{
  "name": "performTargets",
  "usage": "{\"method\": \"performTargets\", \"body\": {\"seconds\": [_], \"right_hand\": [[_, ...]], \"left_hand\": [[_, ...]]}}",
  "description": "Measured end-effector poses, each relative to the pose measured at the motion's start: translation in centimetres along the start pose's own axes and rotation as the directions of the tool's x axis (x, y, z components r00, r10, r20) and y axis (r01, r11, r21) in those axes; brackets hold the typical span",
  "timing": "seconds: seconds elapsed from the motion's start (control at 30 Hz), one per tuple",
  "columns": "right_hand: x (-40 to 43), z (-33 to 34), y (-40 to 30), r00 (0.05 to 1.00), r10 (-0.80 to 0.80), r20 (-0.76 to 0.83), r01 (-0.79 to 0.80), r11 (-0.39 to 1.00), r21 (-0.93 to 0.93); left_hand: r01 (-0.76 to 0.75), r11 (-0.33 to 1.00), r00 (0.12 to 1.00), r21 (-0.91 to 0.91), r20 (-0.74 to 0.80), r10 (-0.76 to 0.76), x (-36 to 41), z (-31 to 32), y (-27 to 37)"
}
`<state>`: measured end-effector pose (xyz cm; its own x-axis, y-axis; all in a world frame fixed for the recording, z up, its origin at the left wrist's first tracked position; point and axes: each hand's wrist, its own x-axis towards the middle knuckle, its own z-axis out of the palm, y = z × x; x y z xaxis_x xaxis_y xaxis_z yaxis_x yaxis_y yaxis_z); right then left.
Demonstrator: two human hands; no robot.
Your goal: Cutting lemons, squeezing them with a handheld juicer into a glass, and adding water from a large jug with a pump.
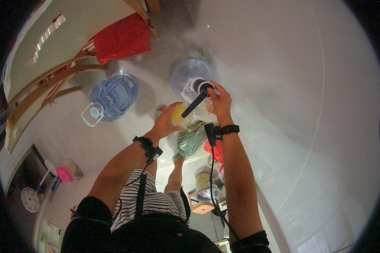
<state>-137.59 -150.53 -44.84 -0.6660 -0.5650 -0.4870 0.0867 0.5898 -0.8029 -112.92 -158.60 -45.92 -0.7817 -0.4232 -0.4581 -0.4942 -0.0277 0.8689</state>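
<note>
My left hand (166,122) is wrapped around a clear cup (187,121) that shows yellow inside. Above the cup's mouth hangs the long spout of a black bottle-top water pump (194,105). The pump sits on the neck of a large clear-blue water bottle (190,71) that stands on the floor. At the pump's head, my right hand (222,104) has its thumb and fingers against the side and top. A white carry handle (186,93) loops out beside the pump. Whether water is flowing from the spout cannot be seen.
A second, capped water bottle (115,96) stands to the left. Below my hands lie a plastic bag of greens (193,139) and a red bag (216,150). A wooden-framed table (60,72) is at upper left; a white wall (281,95) runs along the right.
</note>
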Motion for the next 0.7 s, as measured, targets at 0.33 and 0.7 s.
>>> {"method": "performTargets", "body": {"seconds": [0.33, 0.7], "right_hand": [[0.8, -0.2, 1.3, 0.987, -0.155, -0.031, 0.154, 0.987, -0.035], [-15.0, -3.9, 4.2, 0.986, 0.163, 0.039, -0.163, 0.986, 0.017]], "left_hand": [[0.017, 0.999, 0.999, 0.032, -0.030, -0.016, -0.4, 0.3, 0.4], [-0.009, 0.999, 0.992, -0.035, -0.129, 0.004, -3.6, -1.8, -3.7]]}}
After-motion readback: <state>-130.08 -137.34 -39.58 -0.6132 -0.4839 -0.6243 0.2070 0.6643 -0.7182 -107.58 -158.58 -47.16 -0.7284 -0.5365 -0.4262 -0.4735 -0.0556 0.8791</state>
